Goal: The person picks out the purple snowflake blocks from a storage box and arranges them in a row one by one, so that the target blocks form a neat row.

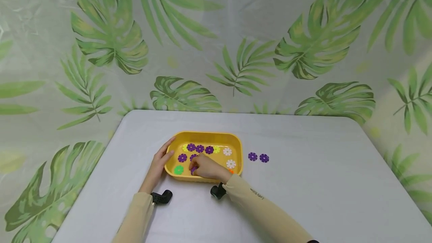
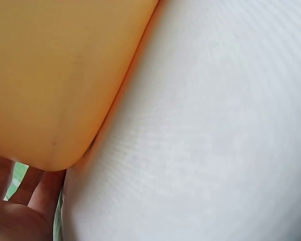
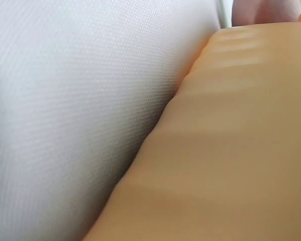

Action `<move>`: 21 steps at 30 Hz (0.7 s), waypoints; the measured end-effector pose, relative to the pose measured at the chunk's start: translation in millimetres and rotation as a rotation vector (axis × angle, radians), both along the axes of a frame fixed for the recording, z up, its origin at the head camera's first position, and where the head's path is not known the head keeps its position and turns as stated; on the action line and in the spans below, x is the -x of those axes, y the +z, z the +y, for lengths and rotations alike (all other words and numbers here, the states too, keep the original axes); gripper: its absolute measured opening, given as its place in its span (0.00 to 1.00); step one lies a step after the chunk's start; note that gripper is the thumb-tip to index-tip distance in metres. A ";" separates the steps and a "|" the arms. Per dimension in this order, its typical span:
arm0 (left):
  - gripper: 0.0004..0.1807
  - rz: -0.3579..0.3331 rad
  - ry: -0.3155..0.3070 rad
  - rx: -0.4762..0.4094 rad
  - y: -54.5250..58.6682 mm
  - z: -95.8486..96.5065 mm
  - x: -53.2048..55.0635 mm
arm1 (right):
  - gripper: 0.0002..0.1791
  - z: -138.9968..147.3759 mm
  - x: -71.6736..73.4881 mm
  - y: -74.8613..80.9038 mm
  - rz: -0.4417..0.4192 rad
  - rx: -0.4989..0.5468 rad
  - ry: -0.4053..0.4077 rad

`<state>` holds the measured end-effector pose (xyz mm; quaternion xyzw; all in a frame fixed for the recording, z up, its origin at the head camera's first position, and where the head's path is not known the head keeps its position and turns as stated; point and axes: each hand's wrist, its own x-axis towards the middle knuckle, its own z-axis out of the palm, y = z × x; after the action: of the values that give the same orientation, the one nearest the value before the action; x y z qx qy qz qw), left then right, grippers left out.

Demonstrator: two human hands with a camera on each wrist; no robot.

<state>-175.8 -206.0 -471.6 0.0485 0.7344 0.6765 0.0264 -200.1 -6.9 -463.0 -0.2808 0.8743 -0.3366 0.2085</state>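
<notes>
A shallow yellow plastic basin (image 1: 237, 141) sits on the table with flat, notched snowflake discs lying in it. My left hand (image 1: 158, 162) grips the basin's left rim, thumb over the edge. In the left wrist view, its fingers (image 2: 42, 193) show beside the basin's outer wall (image 2: 55, 85). My right hand (image 1: 207, 167) reaches over the front rim and pinches a purple snowflake disc (image 1: 193, 170) near the basin's front. Around it lie several other purple discs (image 1: 200, 148), a green disc (image 1: 179, 169), white discs (image 1: 227, 152) and yellow discs (image 1: 216, 149). An orange disc (image 1: 231, 171) is partly hidden by the right wrist.
Two purple discs (image 1: 258, 157) lie side by side on the white tabletop (image 1: 320, 183), right of the basin. A leaf-patterned curtain (image 1: 236, 29) hangs behind the table. Black wrist cameras (image 1: 163, 197) hang under both forearms, close to the basin's front side.
</notes>
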 end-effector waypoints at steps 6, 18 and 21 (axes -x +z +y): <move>0.26 0.009 0.006 -0.001 -0.8 0.5 0.5 | 0.09 1.4 0.7 -2.8 -0.059 0.094 -0.053; 0.26 0.003 0.014 0.004 -2.1 0.9 1.8 | 0.05 24.0 2.0 2.1 -0.190 0.331 -0.141; 0.26 0.005 0.015 0.002 -2.2 0.8 1.0 | 0.06 38.6 3.9 7.6 -0.209 0.400 -0.149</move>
<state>-176.8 -205.2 -473.9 0.0445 0.7354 0.6759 0.0196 -204.1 31.7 -455.4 -0.2148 0.7823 -0.5448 0.2125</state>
